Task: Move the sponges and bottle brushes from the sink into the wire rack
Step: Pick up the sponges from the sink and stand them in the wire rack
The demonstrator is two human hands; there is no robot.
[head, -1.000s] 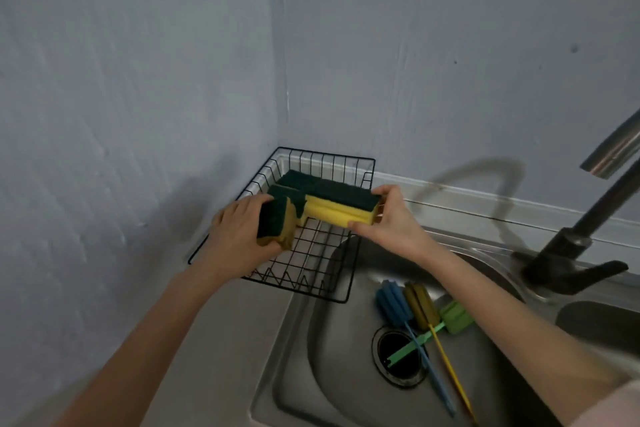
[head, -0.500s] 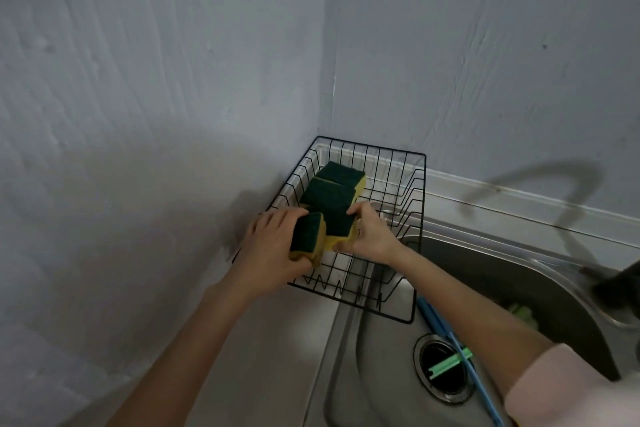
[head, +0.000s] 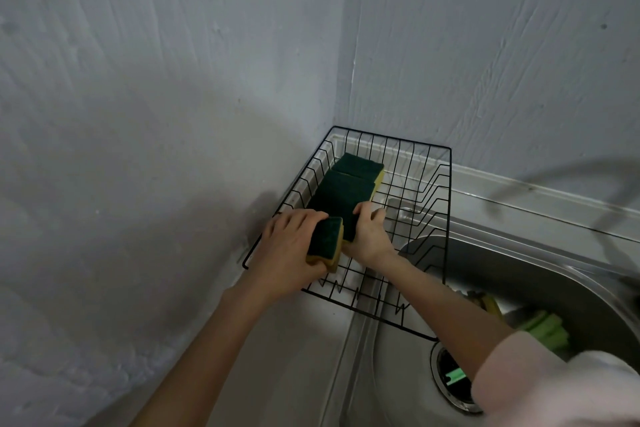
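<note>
A black wire rack [head: 446, 191] stands in the wall corner, overhanging the steel sink [head: 540, 270]. One green and yellow sponge [head: 358, 166] lies at the rack's back left. A second sponge [head: 341, 199] lies in front of it, and my right hand [head: 369, 236] grips its near end. My left hand [head: 291, 250] holds a third sponge [head: 325, 241] over the rack's front left. In the sink, a green bottle brush head [head: 545, 326] and a yellowish one [head: 486, 302] peek out behind my right forearm.
Grey walls close in on the left and behind the rack. The sink drain [head: 450, 378] sits at the lower right with a green handle tip [head: 455, 374] across it. A faucet's shadow falls on the right wall.
The view has swung left and nearer to the rack. Both hands have lowered their sponges into the rack's left side; the right hand's sponge now lies lined up behind the first one.
</note>
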